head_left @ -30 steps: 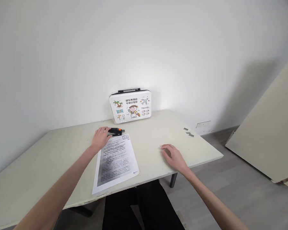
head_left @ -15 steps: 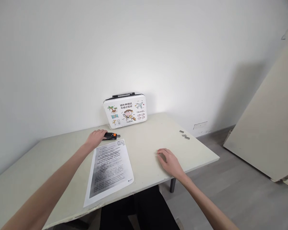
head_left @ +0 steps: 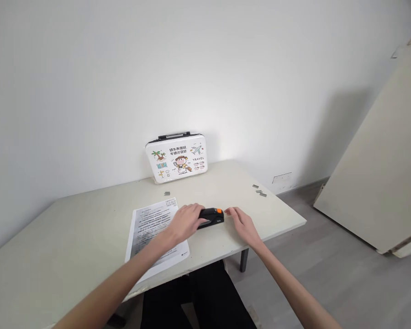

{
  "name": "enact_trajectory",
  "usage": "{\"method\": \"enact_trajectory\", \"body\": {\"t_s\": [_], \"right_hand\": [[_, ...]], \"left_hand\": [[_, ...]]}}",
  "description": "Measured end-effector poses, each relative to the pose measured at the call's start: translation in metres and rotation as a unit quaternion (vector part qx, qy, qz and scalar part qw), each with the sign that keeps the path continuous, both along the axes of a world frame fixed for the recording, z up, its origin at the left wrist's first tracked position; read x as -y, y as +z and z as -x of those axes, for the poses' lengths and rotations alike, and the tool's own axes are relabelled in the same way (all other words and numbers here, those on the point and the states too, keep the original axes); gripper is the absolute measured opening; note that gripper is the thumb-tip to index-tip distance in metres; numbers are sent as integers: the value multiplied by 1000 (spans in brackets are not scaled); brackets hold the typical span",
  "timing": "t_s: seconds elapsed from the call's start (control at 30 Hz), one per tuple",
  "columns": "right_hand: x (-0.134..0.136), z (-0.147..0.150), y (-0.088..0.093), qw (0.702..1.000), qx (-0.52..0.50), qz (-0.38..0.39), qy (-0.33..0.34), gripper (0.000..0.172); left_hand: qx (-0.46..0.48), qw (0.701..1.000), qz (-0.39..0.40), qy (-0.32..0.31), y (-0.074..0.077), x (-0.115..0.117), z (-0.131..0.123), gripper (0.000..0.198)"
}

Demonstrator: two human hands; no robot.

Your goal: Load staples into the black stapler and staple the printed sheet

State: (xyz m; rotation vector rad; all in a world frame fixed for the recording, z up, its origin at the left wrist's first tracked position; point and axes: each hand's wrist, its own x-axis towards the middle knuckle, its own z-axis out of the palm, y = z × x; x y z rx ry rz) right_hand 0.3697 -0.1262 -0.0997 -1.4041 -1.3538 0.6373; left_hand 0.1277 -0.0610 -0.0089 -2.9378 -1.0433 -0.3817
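My left hand [head_left: 185, 223] is closed around the rear of a black stapler [head_left: 212, 217] with an orange button at its front end. The stapler lies sideways just above or on the table, right of a printed sheet of paper [head_left: 154, 225]; I cannot tell whether it touches the tabletop. My right hand [head_left: 242, 225] holds nothing, its loosely bent fingertips close to the stapler's front end. My left forearm and hand cover part of the sheet. A small group of staple strips [head_left: 167, 193] rests above the paper's top edge.
A white carry case [head_left: 178, 159] with cartoon prints stands against the wall at the back of the pale table [head_left: 96, 214]. More staple strips [head_left: 259, 191] lie near the table's right edge. A large pale panel [head_left: 373, 164] leans at the right, beyond a wall socket [head_left: 281, 177].
My left hand has carried the stapler right and nearer to me, from beside the case to my right hand. The staple strips behind it are now uncovered. My right hand has barely moved.
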Motion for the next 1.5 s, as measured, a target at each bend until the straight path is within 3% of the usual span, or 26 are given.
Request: {"method": "enact_trajectory", "body": {"t_s": [0.17, 0.33, 0.47, 0.6, 0.7, 0.8, 0.87, 1.03, 1.2, 1.3, 1.5], "right_hand": [[-2, -2, -2, 1000, -15, -9, 4, 52], [-1, -1, 0, 1000, 24, 2, 13, 50], [1, -2, 0, 1000, 12, 8, 16, 50], [0, -2, -3, 1000, 18, 7, 15, 50], [-3, -4, -6, 999, 30, 9, 10, 47], [-5, -5, -8, 999, 28, 3, 15, 44], [-5, -6, -8, 1000, 25, -1, 17, 44], [0, -4, -5, 999, 38, 15, 4, 47], [5, 0, 0, 997, 79, 17, 21, 48], [6, 2, 0, 992, 114, 3, 44, 46], [6, 3, -4, 988, 149, 5, 48, 48]], "left_hand": [[33, 999, 10, -25, -27, 13, -31, 29], [81, 996, 38, -9, -36, 12, -28, 32], [117, 990, 49, 58, -52, 9, 10, 69], [67, 987, 44, 138, -77, 9, 63, 74], [18, 988, 52, 141, -87, 12, 94, 70], [3, 991, 48, 129, -82, 16, 105, 67], [19, 992, 34, 118, -71, 17, 99, 62], [86, 995, 32, 49, -49, 18, 45, 42], [134, 989, 54, 34, -48, 18, 1, 28], [144, 987, 65, 38, -49, 19, 2, 26], [130, 986, 86, 60, -42, 24, 37, 29]]}}
